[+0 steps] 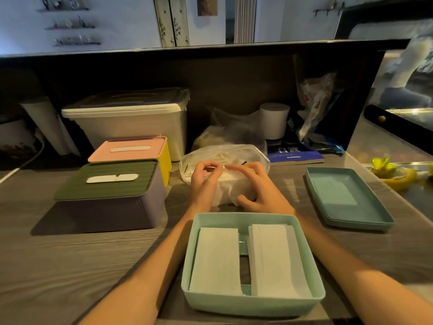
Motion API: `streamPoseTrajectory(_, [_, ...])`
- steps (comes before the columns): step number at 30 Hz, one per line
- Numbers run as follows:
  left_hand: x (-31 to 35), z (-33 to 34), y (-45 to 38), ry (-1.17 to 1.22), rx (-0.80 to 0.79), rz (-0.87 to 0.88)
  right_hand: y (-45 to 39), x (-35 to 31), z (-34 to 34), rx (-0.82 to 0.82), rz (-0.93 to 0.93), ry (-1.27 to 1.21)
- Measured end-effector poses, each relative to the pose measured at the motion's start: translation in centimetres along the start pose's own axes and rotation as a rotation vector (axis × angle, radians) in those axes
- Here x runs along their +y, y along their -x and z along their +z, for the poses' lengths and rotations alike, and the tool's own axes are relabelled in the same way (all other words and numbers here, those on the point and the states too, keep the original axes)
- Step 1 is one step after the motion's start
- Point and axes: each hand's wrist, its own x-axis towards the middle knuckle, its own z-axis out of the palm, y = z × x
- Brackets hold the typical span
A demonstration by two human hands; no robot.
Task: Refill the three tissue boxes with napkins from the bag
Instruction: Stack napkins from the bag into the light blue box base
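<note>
A clear plastic bag [253, 156] of white napkins lies in the middle of the table. My left hand [205, 181] pinches the bag's top edge. My right hand [260, 188] rests on the bag, thumb against the napkins, fingers spread over the plastic. In front of the bag stands an open teal tissue box [253, 303] holding two stacks of white napkins [218, 259] side by side. Its teal lid [346, 198] lies upside down to the right. At the left sit two lidded boxes: a purple one with a green lid [110, 198] and a yellow one with a pink lid [131, 148].
A large white storage bin [131, 123] stands behind the lidded boxes. A paper roll [274, 120], a blue book [295, 154] and crumpled bags [316, 106] sit at the back right. A yellow-green object [396, 172] lies at the right edge, and a white cable [23, 165] at the left.
</note>
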Motion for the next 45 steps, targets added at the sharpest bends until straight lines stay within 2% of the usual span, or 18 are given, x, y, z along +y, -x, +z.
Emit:
streamPoseTrajectory(2, [0.0,-0.1,0.1,0.012,0.010,-0.037,0.1,0.2,0.0,0.031,0.021,0.017])
streamPoseTrajectory(6, [0.1,0.2,0.1,0.062,0.043,-0.094,0.2,-0.4,0.3,0.045,0.057,-0.170])
streamPoseTrajectory(11, [0.0,0.3,0.2,0.051,0.041,-0.036,-0.3,-0.8,0.8,0.066,0.023,-0.324])
streamPoseTrajectory(18, [-0.3,0.2,-0.1,0.016,0.051,0.023,-0.3,-0.7,0.0,0.052,0.034,-0.277])
streamPoseTrajectory(20, [-0.4,-0.1,-0.2,-0.010,0.022,0.048,-0.2,-0.5,-0.3,0.056,0.030,-0.262])
streamPoseTrajectory(23, [-0.3,-0.7,-0.1,-0.090,-0.033,-0.009,-0.1,0.2,-0.3,-0.008,0.064,-0.191])
streamPoseTrajectory(26, [0.6,-1.6,0.2,-0.174,-0.172,-0.014,-0.2,0.6,-0.6,-0.017,0.096,-0.198])
streamPoseTrajectory(29, [1.0,-3.3,-0.2,-0.327,-0.398,0.092,-0.3,0.8,-1.3,-0.008,0.084,-0.161])
streamPoseTrajectory(31, [0.8,-4.4,-0.7,-0.468,-0.471,0.201,-0.4,0.8,-1.7,0.028,0.067,-0.155])
streamPoseTrajectory(35, [0.7,-5.0,-1.1,-0.511,-0.435,0.321,-0.4,1.2,-2.3,0.027,0.054,-0.223])
streamPoseTrajectory(39, [0.5,-5.4,-1.3,-0.555,-0.471,0.295,-0.3,1.6,-2.5,-0.093,0.101,-0.133])
streamPoseTrajectory(41, [0.7,-5.2,-1.3,-0.543,-0.446,0.301,-0.1,1.2,-2.1,-0.093,0.119,-0.163])
streamPoseTrajectory(45, [1.6,-4.4,-0.5,-0.481,-0.423,0.247,-0.1,0.5,-1.2,-0.059,0.011,-0.082])
